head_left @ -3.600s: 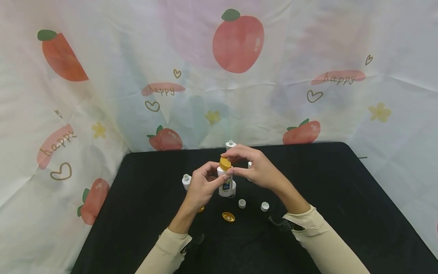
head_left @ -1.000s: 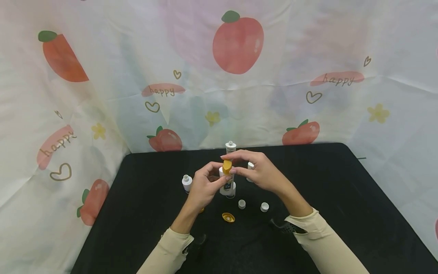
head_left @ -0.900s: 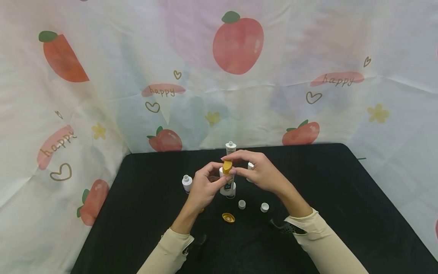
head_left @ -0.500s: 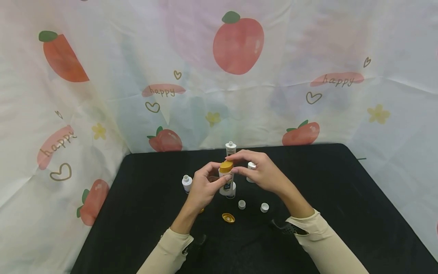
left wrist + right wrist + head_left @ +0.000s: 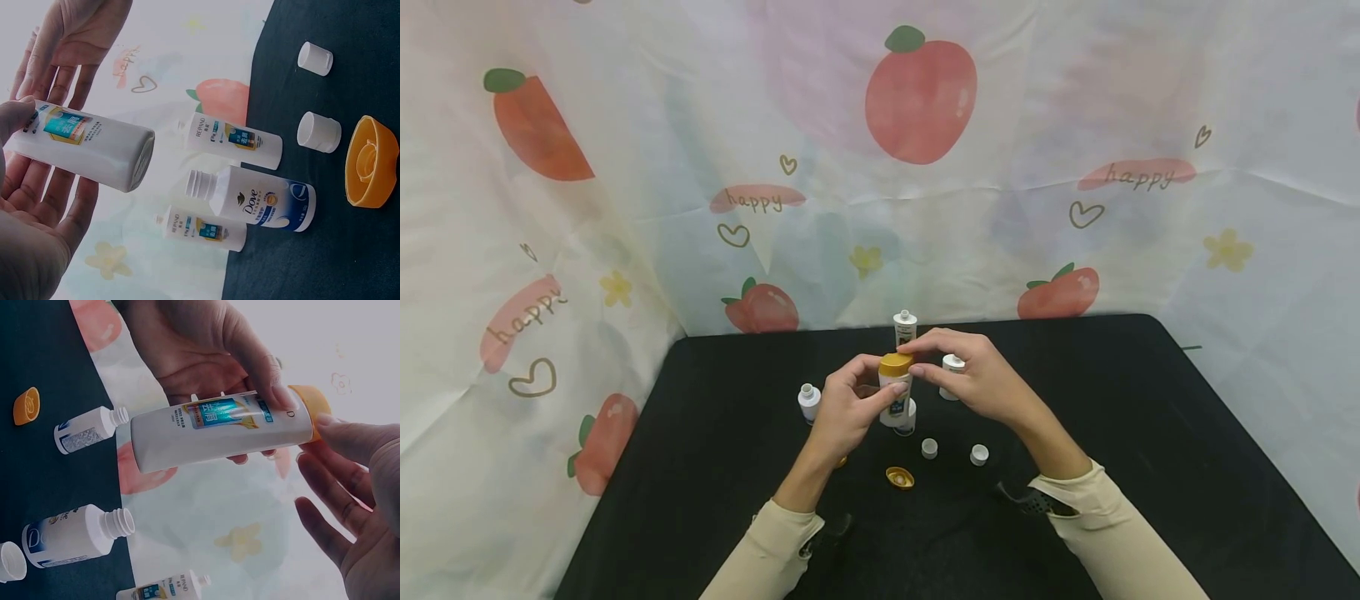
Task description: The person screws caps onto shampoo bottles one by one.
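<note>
My left hand [image 5: 846,408] grips a white shampoo bottle [image 5: 206,422] with a blue-green label, thumb on its front and fingers behind. The bottle is raised above the black table, base down in the head view. On its top sits a yellow oval cap [image 5: 895,364], flush with the shoulder and its broad side lined up with the bottle. Thumb and fingers of my right hand [image 5: 973,375] pinch that cap's edge; the right wrist view shows the thumb on the cap [image 5: 312,409], the other fingers spread below.
Several uncapped white bottles stand around, including a Dove bottle [image 5: 262,200], one at the left [image 5: 808,402] and one at the back edge [image 5: 906,327]. Nearer lie two white caps [image 5: 929,448] and an upturned yellow cap [image 5: 900,477]. Another yellow cap [image 5: 842,461] is partly hidden by the left wrist.
The yellow cap has turned on the bottle, from tilted, then narrow side forward, to broad side forward. The right hand has shifted slightly right; the left stays nearly still.
</note>
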A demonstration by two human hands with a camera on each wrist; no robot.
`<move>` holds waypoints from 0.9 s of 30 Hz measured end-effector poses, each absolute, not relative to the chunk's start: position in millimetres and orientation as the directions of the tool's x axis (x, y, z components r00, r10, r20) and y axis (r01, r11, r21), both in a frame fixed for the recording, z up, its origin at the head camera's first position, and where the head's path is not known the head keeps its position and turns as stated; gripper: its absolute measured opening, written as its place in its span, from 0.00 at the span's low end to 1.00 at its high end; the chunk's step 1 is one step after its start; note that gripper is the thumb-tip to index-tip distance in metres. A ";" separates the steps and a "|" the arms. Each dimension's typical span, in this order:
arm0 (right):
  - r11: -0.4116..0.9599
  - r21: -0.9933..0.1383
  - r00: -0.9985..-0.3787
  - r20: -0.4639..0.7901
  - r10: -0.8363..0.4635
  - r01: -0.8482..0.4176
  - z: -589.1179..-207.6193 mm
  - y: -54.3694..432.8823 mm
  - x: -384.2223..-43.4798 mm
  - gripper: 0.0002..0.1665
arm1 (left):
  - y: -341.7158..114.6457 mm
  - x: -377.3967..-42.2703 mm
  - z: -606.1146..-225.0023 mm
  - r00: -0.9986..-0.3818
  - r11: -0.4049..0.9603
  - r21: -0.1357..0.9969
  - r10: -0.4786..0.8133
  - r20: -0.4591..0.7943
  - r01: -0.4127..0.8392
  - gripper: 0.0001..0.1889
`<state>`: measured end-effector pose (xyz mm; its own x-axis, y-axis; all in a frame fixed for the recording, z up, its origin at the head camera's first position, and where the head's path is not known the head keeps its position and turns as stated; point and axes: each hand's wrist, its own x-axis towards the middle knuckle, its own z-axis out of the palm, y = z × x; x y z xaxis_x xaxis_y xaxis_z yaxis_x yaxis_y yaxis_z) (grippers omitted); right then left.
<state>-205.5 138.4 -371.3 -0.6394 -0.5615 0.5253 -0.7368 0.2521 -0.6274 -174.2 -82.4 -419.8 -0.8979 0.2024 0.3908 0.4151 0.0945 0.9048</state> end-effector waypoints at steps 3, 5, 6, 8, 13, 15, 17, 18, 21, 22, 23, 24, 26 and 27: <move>0.251 -0.629 -0.641 0.527 -0.558 -0.736 -371.5 138.3 -204.9 0.20 | -82.2 -174.7 -420.4 -0.897 0.092 0.905 0.204 0.391 0.415 0.14; 0.248 -0.632 -0.642 0.529 -0.555 -0.735 -371.4 137.4 -204.5 0.19 | -82.1 -175.0 -420.6 -0.896 0.088 0.905 0.205 0.393 0.417 0.13; 0.247 -0.631 -0.642 0.531 -0.553 -0.735 -371.8 136.9 -204.5 0.19 | -82.0 -175.2 -420.7 -0.896 0.087 0.905 0.206 0.393 0.417 0.13; 0.246 -0.629 -0.641 0.536 -0.549 -0.737 -372.2 135.7 -204.3 0.20 | -81.9 -175.4 -421.0 -0.896 0.087 0.904 0.203 0.395 0.419 0.13; 0.253 -0.613 -0.633 0.547 -0.548 -0.749 -373.7 133.4 -204.2 0.22 | -81.3 -175.4 -421.7 -0.899 0.091 0.905 0.196 0.392 0.415 0.13; 0.256 -0.611 -0.633 0.547 -0.548 -0.749 -374.2 133.0 -204.1 0.22 | -81.1 -175.1 -421.8 -0.901 0.089 0.907 0.194 0.388 0.411 0.13; 0.262 -0.614 -0.639 0.541 -0.547 -0.745 -374.5 132.9 -203.9 0.23 | -80.9 -174.8 -421.9 -0.903 0.084 0.910 0.195 0.384 0.405 0.13; 0.266 -0.616 -0.643 0.537 -0.546 -0.741 -374.5 133.0 -203.8 0.23 | -80.8 -174.7 -421.9 -0.903 0.084 0.911 0.195 0.382 0.404 0.13; 0.270 -0.622 -0.649 0.529 -0.546 -0.735 -374.9 133.2 -203.2 0.23 | -80.8 -174.5 -422.1 -0.905 0.083 0.912 0.193 0.380 0.401 0.13; 0.272 -0.622 -0.650 0.528 -0.547 -0.734 -375.1 133.1 -203.2 0.23 | -80.7 -174.5 -422.2 -0.905 0.084 0.912 0.192 0.380 0.401 0.13; 0.270 -0.622 -0.649 0.528 -0.548 -0.735 -375.4 133.1 -203.2 0.23 | -80.8 -174.5 -422.4 -0.906 0.085 0.913 0.189 0.378 0.399 0.14; 0.269 -0.622 -0.648 0.528 -0.549 -0.735 -375.9 133.1 -203.3 0.23 | -80.8 -174.4 -422.6 -0.907 0.086 0.914 0.187 0.377 0.398 0.14; 0.263 -0.624 -0.645 0.528 -0.552 -0.736 -376.6 132.8 -203.5 0.23 | -80.6 -174.2 -422.8 -0.908 0.083 0.914 0.183 0.377 0.396 0.14; 0.260 -0.626 -0.644 0.527 -0.554 -0.735 -376.9 132.6 -203.7 0.23 | -80.5 -174.0 -422.8 -0.908 0.080 0.915 0.181 0.378 0.396 0.14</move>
